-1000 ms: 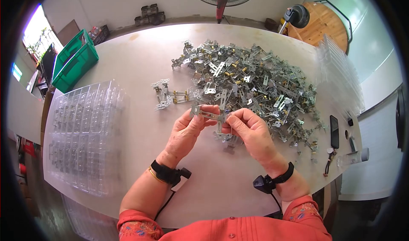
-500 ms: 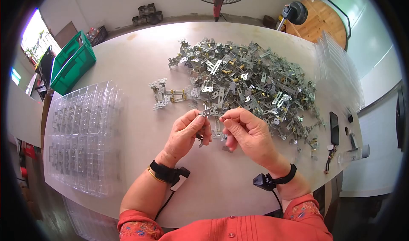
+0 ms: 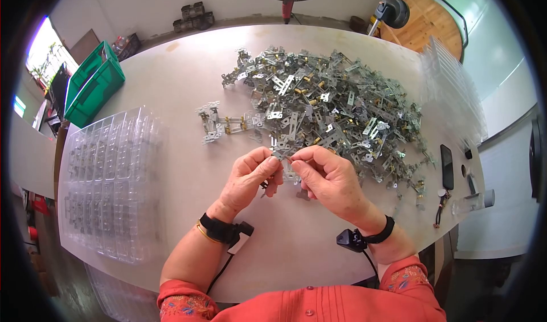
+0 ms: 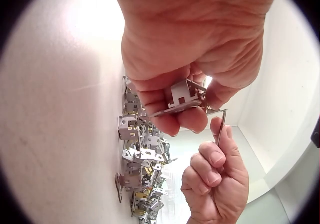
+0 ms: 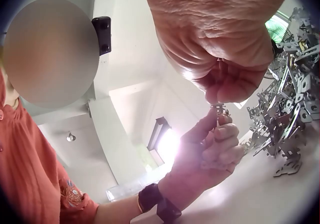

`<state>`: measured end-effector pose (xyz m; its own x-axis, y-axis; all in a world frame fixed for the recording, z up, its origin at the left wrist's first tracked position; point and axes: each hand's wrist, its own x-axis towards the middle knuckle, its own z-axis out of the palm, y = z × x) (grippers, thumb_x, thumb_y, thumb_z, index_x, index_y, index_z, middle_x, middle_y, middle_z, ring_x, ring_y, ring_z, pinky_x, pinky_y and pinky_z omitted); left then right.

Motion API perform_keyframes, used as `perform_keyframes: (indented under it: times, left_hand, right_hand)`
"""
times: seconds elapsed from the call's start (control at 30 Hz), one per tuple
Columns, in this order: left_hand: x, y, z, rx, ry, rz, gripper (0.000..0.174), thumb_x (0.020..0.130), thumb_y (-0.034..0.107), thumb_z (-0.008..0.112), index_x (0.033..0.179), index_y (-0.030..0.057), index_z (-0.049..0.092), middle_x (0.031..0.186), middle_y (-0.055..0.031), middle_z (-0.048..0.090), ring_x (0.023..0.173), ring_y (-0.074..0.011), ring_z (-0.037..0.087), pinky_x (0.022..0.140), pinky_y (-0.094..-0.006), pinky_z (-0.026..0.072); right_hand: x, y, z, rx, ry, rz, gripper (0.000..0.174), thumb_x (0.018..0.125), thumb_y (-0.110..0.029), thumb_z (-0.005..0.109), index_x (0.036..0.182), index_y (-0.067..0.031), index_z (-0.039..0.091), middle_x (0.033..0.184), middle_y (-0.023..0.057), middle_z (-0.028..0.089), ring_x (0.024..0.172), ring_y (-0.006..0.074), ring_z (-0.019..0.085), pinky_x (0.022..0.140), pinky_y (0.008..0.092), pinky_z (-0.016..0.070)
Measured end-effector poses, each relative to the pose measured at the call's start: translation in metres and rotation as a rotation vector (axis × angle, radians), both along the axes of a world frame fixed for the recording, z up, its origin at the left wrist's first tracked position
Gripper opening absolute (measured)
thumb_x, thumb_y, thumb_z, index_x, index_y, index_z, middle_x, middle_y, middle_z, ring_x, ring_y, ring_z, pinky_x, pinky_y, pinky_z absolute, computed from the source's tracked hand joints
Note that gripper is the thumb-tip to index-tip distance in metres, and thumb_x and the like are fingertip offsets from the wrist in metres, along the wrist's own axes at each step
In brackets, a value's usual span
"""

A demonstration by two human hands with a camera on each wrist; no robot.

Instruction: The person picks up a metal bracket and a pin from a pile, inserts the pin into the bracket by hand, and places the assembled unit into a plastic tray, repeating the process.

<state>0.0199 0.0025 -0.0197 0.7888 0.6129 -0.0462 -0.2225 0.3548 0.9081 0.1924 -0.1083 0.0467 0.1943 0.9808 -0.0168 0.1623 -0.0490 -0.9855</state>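
Over the near side of the metal heap, my left hand (image 3: 249, 178) grips a silvery metal bracket (image 4: 182, 96), its folded part lying across the curled fingers in the left wrist view. Facing it, my right hand (image 3: 331, 180) pinches a thin metal pin (image 4: 222, 128) between thumb and forefinger. The pin's upper end is close to the tip of the bracket piece by my left thumb; whether they touch I cannot tell. In the right wrist view a small part of the metal (image 5: 220, 109) shows between both hands' fingertips.
Beyond the hands spreads a large heap of metal brackets (image 3: 336, 108), with a few joined pieces (image 3: 212, 123) left of it. Clear plastic trays (image 3: 108, 185) lie at the left, a green crate (image 3: 94, 88) behind them. A phone (image 3: 447, 167) and more clear trays (image 3: 453, 91) are at the right.
The long bracket that spanned both hands is now turned down within my left hand. My right hand drew apart from it, then came back close with the pin in its fingertips.
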Motion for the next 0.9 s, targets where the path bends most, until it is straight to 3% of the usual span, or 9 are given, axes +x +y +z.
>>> perform_keyframes:
  times: [0.17,0.33,0.43,0.67,0.9]
  left_hand:
    - [0.000,0.000,0.001,0.014,0.007,0.006,0.025,0.104,0.028,0.058,0.096,0.0042,0.060,0.079,-0.0042,0.064,0.061,-0.0098,0.057,0.055,-0.0232,0.0456]
    - [0.000,0.000,-0.001,0.114,0.040,0.026,0.021,0.104,0.024,0.057,0.099,0.0036,0.059,0.078,-0.0043,0.063,0.061,-0.0091,0.057,0.052,-0.0224,0.0446]
    - [0.001,-0.004,0.004,0.135,0.111,0.013,0.021,0.102,0.024,0.062,0.096,0.0044,0.061,0.077,-0.0008,0.063,0.061,-0.0050,0.054,0.053,-0.0203,0.0421]
    - [0.002,-0.005,0.003,0.206,0.152,-0.005,0.023,0.100,0.027,0.065,0.097,0.0049,0.061,0.076,0.0012,0.062,0.062,-0.0037,0.053,0.053,-0.0195,0.0413]
    - [0.002,-0.008,0.003,0.292,0.213,-0.005,0.022,0.100,0.025,0.065,0.100,0.0030,0.063,0.077,0.0000,0.063,0.063,-0.0042,0.053,0.054,-0.0193,0.0419]
  right_hand:
    - [0.001,0.000,-0.001,-0.014,-0.056,-0.002,0.012,0.099,-0.014,0.064,0.104,-0.0033,0.065,0.077,-0.0019,0.065,0.064,0.0031,0.057,0.055,0.0217,0.0468]
    - [0.001,0.001,-0.001,-0.020,-0.041,0.014,0.018,0.100,-0.015,0.063,0.112,-0.0027,0.057,0.071,0.0002,0.062,0.060,0.0047,0.055,0.052,0.0229,0.0443]
    - [0.001,0.001,-0.006,-0.017,-0.002,0.037,0.022,0.101,-0.017,0.063,0.116,-0.0032,0.055,0.070,0.0015,0.062,0.059,0.0050,0.055,0.052,0.0229,0.0434]
    - [0.000,0.001,-0.006,-0.051,-0.028,0.049,0.019,0.101,-0.016,0.061,0.113,-0.0025,0.057,0.070,0.0007,0.062,0.060,0.0058,0.055,0.054,0.0231,0.0448]
    - [0.004,0.001,-0.006,0.106,-0.318,0.000,0.007,0.095,-0.009,0.064,0.099,-0.0032,0.064,0.086,0.0052,0.060,0.070,0.0102,0.059,0.061,0.0246,0.0477]
